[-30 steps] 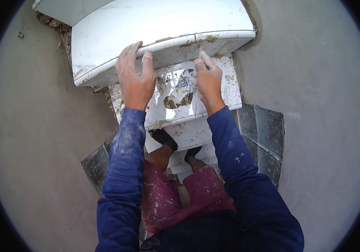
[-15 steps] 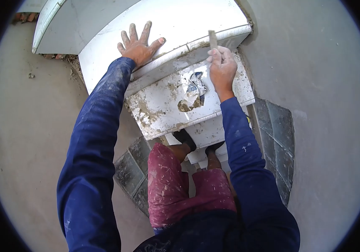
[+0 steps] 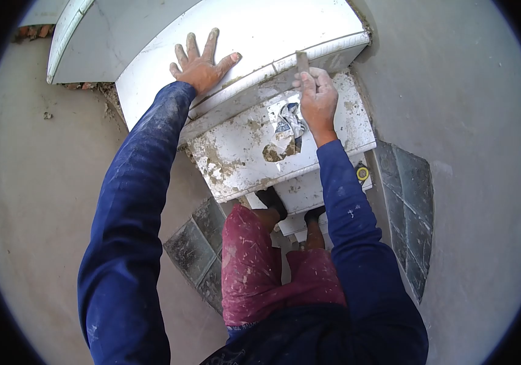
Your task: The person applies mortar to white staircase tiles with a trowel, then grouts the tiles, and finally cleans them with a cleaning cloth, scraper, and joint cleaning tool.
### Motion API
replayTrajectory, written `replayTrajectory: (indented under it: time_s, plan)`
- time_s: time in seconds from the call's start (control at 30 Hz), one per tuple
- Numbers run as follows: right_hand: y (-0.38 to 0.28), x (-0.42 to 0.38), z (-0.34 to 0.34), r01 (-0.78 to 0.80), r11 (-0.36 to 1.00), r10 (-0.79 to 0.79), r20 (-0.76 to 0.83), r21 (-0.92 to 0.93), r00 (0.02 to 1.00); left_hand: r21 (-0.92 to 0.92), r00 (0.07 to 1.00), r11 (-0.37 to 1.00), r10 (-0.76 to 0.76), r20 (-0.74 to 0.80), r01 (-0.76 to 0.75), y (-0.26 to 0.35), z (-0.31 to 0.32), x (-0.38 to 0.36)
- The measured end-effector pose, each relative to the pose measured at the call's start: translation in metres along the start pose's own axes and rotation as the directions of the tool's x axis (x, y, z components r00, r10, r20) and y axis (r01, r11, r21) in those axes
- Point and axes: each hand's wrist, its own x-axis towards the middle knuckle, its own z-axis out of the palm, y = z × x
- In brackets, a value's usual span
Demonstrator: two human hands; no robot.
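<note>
My left hand (image 3: 202, 70) lies flat with its fingers spread on the white upper step (image 3: 284, 27). My right hand (image 3: 319, 103) is closed around a short, flat, greyish strip (image 3: 302, 62), like a narrow blade. The strip's free end reaches the tiled front edge (image 3: 272, 71) of that step. Dust coats the fingers of both hands. Below the right hand, a crumpled printed wrapper (image 3: 288, 125) sits beside a brown mortar patch (image 3: 277, 152) on the lower step (image 3: 236, 149).
A yellow-and-black tape measure (image 3: 362, 174) lies on a step right of my right forearm. Dark tile panels (image 3: 407, 207) flank the stairs. At upper left rises a curved white step (image 3: 114, 36), with exposed brick (image 3: 81, 86) under its edge. Plastered walls stand on both sides.
My right hand has moved slightly left and down with the strip, bringing it against the step's edge. The tape measure shows more fully. My left hand has stayed in place.
</note>
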Motion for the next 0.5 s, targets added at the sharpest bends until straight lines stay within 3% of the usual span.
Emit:
replayTrajectory:
  time_s: [0.03,0.17,0.2,0.3,0.33,0.47,0.5]
  plan:
    - [-0.001,-0.005,0.003,0.023,0.999,-0.021,0.08,-0.025,0.997,-0.002,1.0,1.0,0.006,-0.01,-0.006,0.001,0.0,0.0]
    - [-0.009,-0.001,0.006,-0.05,0.986,0.054,-0.023,0.161,0.998,-0.018,0.999,1.0,-0.001,-0.033,0.001,0.0,0.002,-0.002]
    - [-0.014,-0.009,0.006,0.062,0.998,-0.061,0.07,-0.013,0.996,-0.014,0.999,1.0,0.007,-0.038,-0.008,-0.001,0.001,-0.001]
    - [0.011,0.005,0.007,-0.08,0.955,0.113,-0.101,0.284,0.988,-0.003,0.998,1.0,0.008,-0.056,-0.008,-0.002,0.005,0.001]
    - [0.01,0.007,0.004,-0.173,0.945,0.203,-0.081,0.277,0.976,-0.001,0.999,1.0,0.002,-0.054,-0.002,-0.003,0.006,0.0]
    - [0.007,-0.038,0.01,-0.18,0.983,0.16,0.282,0.045,0.946,0.018,0.999,1.0,-0.009,-0.052,0.01,0.001,0.003,0.001]
    - [0.009,-0.034,0.007,-0.22,0.96,0.192,0.166,0.174,0.967,0.017,0.999,1.0,-0.01,-0.049,0.01,0.001,0.002,0.0]
